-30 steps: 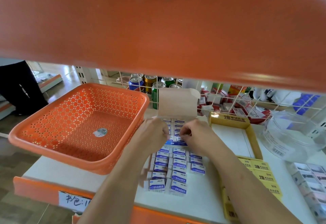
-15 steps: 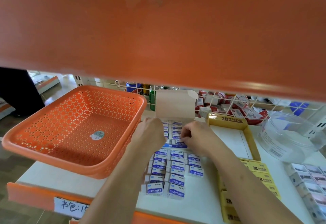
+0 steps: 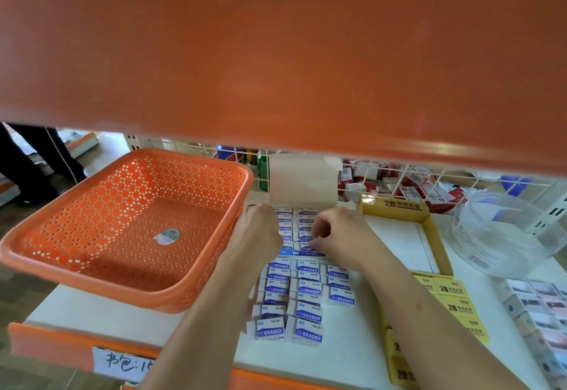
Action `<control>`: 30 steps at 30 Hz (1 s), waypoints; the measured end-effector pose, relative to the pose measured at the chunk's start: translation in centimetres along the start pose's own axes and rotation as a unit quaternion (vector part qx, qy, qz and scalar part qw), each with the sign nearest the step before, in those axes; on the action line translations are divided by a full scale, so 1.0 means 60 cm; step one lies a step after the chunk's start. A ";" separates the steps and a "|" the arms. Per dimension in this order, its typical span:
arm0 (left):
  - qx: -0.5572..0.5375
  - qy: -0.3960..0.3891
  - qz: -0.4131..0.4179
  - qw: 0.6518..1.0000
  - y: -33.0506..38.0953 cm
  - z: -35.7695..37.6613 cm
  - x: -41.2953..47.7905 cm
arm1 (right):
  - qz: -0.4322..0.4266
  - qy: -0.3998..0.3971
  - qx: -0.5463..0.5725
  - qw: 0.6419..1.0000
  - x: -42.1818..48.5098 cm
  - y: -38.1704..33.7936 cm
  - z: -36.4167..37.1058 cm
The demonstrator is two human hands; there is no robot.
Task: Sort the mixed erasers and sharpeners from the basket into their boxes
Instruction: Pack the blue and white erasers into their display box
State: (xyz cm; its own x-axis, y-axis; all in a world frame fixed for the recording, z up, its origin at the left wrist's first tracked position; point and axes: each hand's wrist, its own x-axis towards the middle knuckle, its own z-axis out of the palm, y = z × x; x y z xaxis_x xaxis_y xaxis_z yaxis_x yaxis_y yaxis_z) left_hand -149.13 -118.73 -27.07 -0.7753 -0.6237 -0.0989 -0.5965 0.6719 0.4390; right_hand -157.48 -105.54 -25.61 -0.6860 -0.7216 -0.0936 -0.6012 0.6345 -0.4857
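- Head view: right hand (image 3: 342, 236) fingers (image 3: 319, 230) curl and pinch an eraser (image 3: 304, 246) in the near row of the eraser box (image 3: 302, 181).
- Left hand (image 3: 260, 231) curls at the box's left edge; its hold I cannot tell.

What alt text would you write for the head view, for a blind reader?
A left hand and a right hand, fingers curled, work at an open eraser box on a shelf. Loose erasers lie in rows before it; an orange basket stands at its left, a yellow box at its right.
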 end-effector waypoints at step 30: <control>0.014 -0.152 0.122 0.981 0.011 -0.015 -0.099 | 0.043 -0.120 -0.124 0.984 -0.112 -0.005 -0.025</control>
State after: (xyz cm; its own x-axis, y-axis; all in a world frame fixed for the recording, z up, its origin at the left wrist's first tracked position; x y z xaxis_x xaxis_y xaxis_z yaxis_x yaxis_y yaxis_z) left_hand -144.73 -114.92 -25.37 -0.9190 -0.2987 -0.2572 -0.3881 0.7996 0.4582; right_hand -153.32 -100.49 -23.53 -0.6405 -0.6880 -0.3413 -0.6472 0.7228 -0.2424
